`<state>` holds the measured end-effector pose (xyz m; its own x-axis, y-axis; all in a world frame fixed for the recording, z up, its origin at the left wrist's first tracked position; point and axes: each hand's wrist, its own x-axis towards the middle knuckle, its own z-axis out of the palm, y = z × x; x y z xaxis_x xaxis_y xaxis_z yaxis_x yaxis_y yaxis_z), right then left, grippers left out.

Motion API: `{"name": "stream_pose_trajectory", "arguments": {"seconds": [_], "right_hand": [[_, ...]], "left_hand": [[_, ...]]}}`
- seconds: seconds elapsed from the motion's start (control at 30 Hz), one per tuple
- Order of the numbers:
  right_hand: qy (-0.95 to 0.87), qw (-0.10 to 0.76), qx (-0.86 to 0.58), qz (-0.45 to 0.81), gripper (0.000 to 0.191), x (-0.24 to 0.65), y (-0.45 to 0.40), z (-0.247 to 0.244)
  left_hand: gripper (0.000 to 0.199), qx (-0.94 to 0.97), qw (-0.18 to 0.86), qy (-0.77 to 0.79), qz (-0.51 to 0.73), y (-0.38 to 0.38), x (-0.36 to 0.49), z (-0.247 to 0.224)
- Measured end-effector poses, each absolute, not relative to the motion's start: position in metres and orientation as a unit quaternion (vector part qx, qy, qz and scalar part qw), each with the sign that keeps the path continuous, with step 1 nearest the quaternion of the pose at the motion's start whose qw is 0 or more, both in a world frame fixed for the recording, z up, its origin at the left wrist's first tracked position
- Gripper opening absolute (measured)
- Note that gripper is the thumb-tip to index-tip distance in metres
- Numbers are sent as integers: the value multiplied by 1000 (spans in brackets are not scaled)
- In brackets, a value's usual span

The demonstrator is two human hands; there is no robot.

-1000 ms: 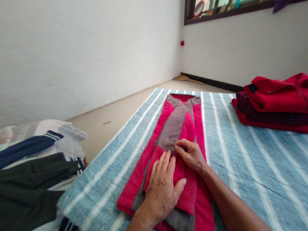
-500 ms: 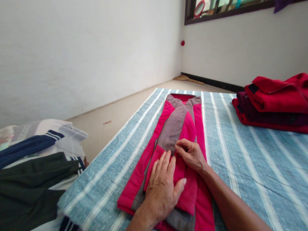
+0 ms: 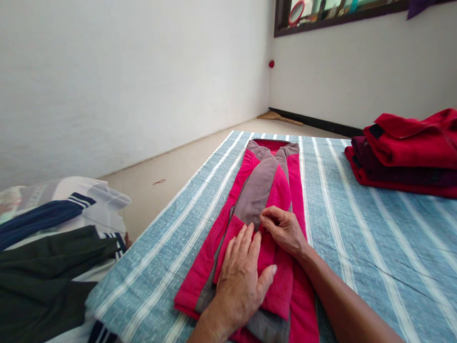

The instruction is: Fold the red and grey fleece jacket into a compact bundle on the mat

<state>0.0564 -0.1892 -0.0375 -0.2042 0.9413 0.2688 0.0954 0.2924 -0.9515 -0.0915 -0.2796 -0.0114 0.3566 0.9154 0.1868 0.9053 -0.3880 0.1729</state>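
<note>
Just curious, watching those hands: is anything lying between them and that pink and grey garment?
Nothing visible: the left hand lies flat on the pink and grey garment, and the right hand pinches its fabric, directly touching it.

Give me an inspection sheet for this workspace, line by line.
Surface: blue striped sheet, spread flat.
Job's things: pink and grey garment, folded into a long strip down the sheet.
Clutter: stack of red folded clothes at right; dark and white clothes pile at left.
Hands: left hand pressed flat on the garment; right hand pinching its fabric at the middle.
Cables: nothing seen.
Surroundings: white walls, bare floor, window ledge top right.
</note>
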Motion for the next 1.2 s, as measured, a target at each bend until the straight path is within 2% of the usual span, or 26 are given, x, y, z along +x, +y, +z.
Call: {"name": "stream_pose_trajectory", "arguments": {"seconds": [1.2], "right_hand": [[-646,480,-407,432,19,56,-190,-34]], "left_hand": [[60,821,32,556,126,-280,-91,-10]]}}
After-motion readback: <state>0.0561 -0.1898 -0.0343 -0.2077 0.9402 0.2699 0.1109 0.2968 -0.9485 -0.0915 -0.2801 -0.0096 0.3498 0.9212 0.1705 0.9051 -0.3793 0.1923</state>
